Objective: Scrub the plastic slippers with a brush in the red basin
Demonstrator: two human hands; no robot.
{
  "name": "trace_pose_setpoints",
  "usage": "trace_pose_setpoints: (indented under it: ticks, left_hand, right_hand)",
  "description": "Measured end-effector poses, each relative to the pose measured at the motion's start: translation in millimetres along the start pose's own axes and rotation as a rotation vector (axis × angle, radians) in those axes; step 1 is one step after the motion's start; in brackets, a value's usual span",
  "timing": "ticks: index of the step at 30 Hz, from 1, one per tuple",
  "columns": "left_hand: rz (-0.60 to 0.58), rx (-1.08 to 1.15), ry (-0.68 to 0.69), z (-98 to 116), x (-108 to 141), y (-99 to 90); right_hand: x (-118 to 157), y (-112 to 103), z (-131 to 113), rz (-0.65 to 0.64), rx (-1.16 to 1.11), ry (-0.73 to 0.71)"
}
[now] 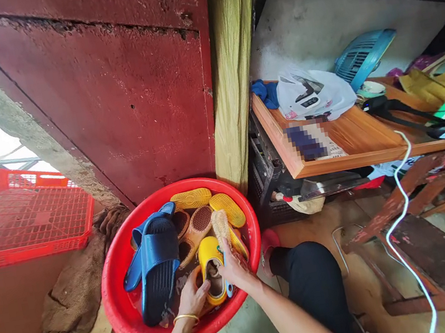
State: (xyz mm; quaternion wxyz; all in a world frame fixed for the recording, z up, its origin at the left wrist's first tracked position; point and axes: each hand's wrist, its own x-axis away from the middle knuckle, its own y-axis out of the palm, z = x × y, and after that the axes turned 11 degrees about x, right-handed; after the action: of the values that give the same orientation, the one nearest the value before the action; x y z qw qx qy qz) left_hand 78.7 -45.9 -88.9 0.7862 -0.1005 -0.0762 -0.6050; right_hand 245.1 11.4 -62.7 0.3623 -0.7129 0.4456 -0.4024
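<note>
In the head view, my left hand (194, 295) is closed on the near side of a yellow shoe (207, 249), whose opening faces up towards me. My right hand (236, 265) grips a scrub brush with pale bristles (220, 224) and a light blue handle end. The brush lies along the shoe's right side; whether the bristles touch it I cannot tell. Both hands are inside a red basin (114, 313) with some water. Blue slides (161, 260) lie left of the shoe. Yellow soles (228, 210) and tan-and-brown footwear (198, 226) lie behind it.
My knees flank the basin. A red plastic crate (27, 214) stands left, near a brown sack (72, 286). Behind is a dark red door (110, 94). At right, a wooden table (352, 134) holds a plastic bag (312, 93) and a blue fan (365, 56); a white cable (401, 211) hangs down.
</note>
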Motion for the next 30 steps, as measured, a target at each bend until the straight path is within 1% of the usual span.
trace_pose_setpoints:
  ticks: [3,5,7,8,9,11,13,14,15,18,20,23,24,27,30]
  left_hand:
    - [0.005,0.263,0.016,9.0,3.2,1.2]
    - [0.073,0.379,0.002,16.4,6.4,4.0]
    - [0.133,0.514,-0.051,23.6,9.4,7.5]
    - [0.138,0.588,-0.095,27.0,10.7,9.2]
    - [0.119,0.659,-0.155,30.4,11.8,10.6]
    - [0.037,0.769,-0.317,37.4,13.9,11.8]
    - [-0.022,0.834,-0.465,44.4,15.5,10.4]
    - [-0.034,0.859,-0.510,47.6,16.0,8.9]
    - [-0.029,0.880,-0.527,50.2,16.3,7.2]
    - [0.045,0.940,-0.477,53.9,15.4,3.2]
    - [0.113,0.995,-0.444,52.8,12.7,2.9]
    - [0.187,1.050,-0.444,48.8,6.7,5.2]
    - [0.202,1.057,-0.448,47.4,4.7,5.9]
    - [0.235,1.079,-0.461,43.9,0.3,6.7]
    - [0.261,1.121,-0.453,42.1,-0.7,6.4]
  right_hand:
    - [2.2,-2.7,2.0,0.077,-0.107,-0.029]
    - [4.6,-7.2,2.5,0.138,-0.182,-0.067]
    - [8.1,-10.8,1.1,0.190,-0.243,-0.100]
    - [10.1,-11.8,-0.3,0.207,-0.266,-0.113]
    - [12.2,-12.1,-2.5,0.217,-0.284,-0.121]
    - [16.1,-12.4,-8.4,0.220,-0.309,-0.136]
    - [19.4,-14.9,-15.8,0.194,-0.307,-0.140]
    - [21.0,-18.1,-19.4,0.168,-0.302,-0.136]
    - [23.1,-23.1,-22.5,0.132,-0.302,-0.131]
    - [35.1,-47.1,-27.2,-0.017,-0.347,-0.129]
    - [50.1,-67.1,-25.2,-0.148,-0.393,-0.152]
    - [79.8,-93.3,-16.0,-0.343,-0.422,-0.209]
    - [89.4,-99.4,-12.1,-0.411,-0.436,-0.204]
    - [108.8,-106.9,-0.3,-0.602,-0.487,-0.100]
    - [108.3,-96.5,5.3,-0.767,-0.552,-0.020]
